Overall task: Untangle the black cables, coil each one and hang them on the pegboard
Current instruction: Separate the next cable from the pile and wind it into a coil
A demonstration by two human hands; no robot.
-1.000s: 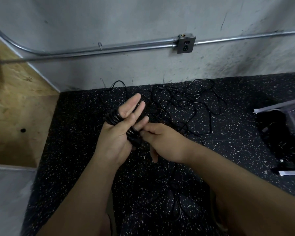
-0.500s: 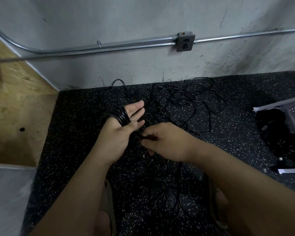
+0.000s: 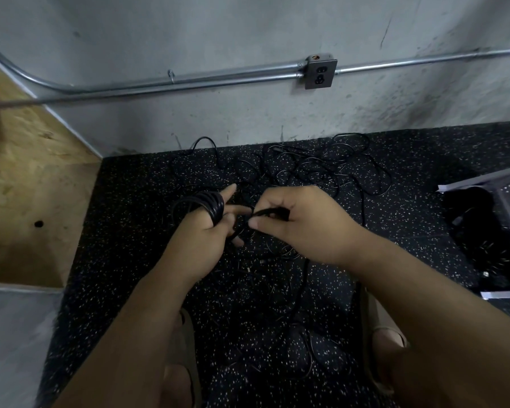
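Coils of black cable (image 3: 211, 205) wrap the left hand (image 3: 193, 245), its fingers straight. The right hand (image 3: 305, 226) pinches the same cable beside them; tangled cables (image 3: 321, 169) lie beyond.

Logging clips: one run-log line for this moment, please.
phase: coiling; left hand: carries coil; right hand: pinches cable end; tangle: on floor

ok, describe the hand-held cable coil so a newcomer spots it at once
From the grey outlet box on the wall, drop to the speckled black floor. There the coil is looped round the fingers of the left hand, the right hand pinching its free end. Unlike the loose tangle by the wall, it is a tight stack of turns.
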